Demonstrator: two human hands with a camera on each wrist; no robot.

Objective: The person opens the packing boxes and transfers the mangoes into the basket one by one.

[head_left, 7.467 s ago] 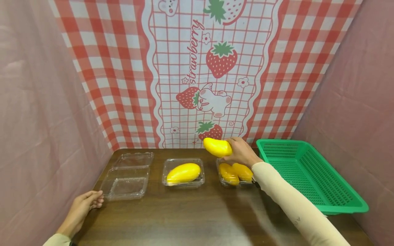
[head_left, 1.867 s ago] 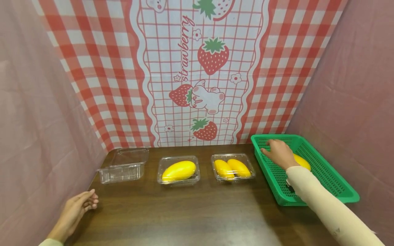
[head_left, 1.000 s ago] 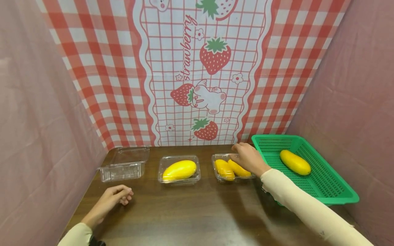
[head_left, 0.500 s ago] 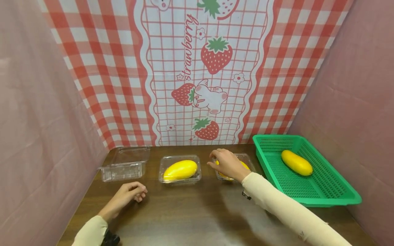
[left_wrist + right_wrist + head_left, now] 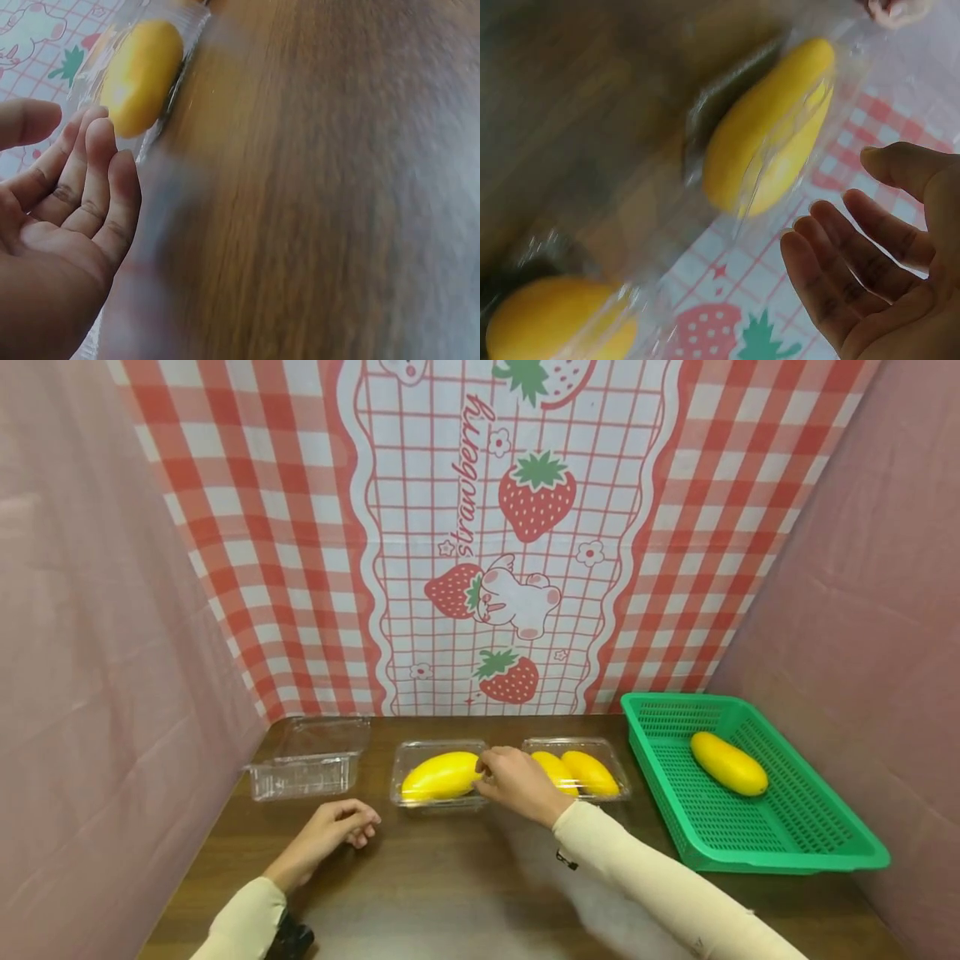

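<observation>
My right hand [image 5: 521, 783] is over the right edge of the middle clear plastic clamshell box [image 5: 411, 746], its fingertips overlapping the end of the yellow mango [image 5: 442, 775] inside. In the right wrist view its fingers are loosely bent and hold nothing. To the left, my left hand [image 5: 330, 833] hovers low over the table, relaxed and without anything in it. An unfilled clamshell box [image 5: 303, 777] sits beyond it, its lid raised at the back. The right-hand clamshell box [image 5: 617, 760] contains two mangoes [image 5: 590, 774], one partly hidden by my right hand.
A green plastic basket [image 5: 787, 860] stands at the table's right side with a single mango [image 5: 729, 764] in it. Red-and-white checked cloth [image 5: 285, 568] backs the brown table [image 5: 420, 893], and pink curtains [image 5: 112, 693] hang at both sides.
My right hand put its mango into the green basket, then moved left past the right box to the middle one. My left hand moved right. The left box changed its pose.
</observation>
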